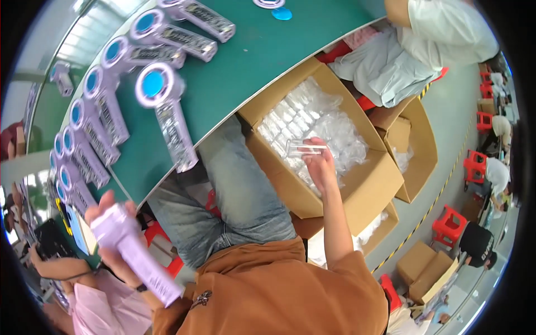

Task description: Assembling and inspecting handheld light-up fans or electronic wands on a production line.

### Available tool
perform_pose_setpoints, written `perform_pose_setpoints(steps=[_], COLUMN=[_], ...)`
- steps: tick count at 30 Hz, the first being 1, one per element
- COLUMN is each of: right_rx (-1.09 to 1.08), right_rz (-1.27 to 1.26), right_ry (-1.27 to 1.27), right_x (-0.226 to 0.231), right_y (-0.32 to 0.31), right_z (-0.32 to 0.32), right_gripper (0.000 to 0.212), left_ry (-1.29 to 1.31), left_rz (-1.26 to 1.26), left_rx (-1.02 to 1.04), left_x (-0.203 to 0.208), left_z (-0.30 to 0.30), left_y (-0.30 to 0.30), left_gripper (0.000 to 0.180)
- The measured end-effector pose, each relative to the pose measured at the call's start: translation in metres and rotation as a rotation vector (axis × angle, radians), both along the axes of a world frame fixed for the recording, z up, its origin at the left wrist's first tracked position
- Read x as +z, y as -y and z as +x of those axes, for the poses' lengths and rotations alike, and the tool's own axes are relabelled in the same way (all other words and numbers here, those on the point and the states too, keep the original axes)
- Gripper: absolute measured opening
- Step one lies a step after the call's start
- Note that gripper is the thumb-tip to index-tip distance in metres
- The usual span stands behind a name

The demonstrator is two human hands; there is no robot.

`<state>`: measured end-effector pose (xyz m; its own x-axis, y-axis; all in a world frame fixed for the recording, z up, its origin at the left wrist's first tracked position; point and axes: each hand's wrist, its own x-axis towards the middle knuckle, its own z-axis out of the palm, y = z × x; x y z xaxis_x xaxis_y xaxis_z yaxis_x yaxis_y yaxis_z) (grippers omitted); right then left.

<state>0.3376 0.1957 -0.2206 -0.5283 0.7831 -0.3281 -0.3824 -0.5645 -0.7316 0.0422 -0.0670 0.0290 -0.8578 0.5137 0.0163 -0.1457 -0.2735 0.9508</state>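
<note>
My left hand is closed around a lavender round-headed handheld device, its plain lavender side facing up. The device is tilted and slightly blurred. Over an open cardboard box, my right hand pinches a clear plastic piece shaped like a small trough. Many similar clear pieces lie in rows inside that box, beside crumpled clear bags. On the green table, one device with a blue disc and a see-through handle front lies nearest me.
A curved row of similar devices lines the table's left side. A blue disc lies at the far edge. Another carton stands right of the box. People sit close by at far right and lower left. Red stools stand on the right.
</note>
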Motion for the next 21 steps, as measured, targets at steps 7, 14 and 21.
perform_pose_setpoints(steps=[7, 14, 21], right_rx=[0.382, 0.678, 0.897], right_rz=[0.415, 0.947, 0.883], right_ry=[-0.248, -0.170, -0.245], right_x=[0.154, 0.223, 0.222], right_y=[0.092, 0.124, 0.132], right_z=[-0.064, -0.114, -0.157], right_gripper=[0.051, 0.044, 0.041], left_ry=[-0.132, -0.131, -0.194], left_rz=[-0.097, -0.098, -0.153], left_rx=[-0.001, 0.192, 0.335], left_x=[0.006, 0.017, 0.007], left_z=[0.004, -0.010, -0.027], left_y=[-0.018, 0.044, 0.082], left_gripper=[0.034, 0.026, 0.027])
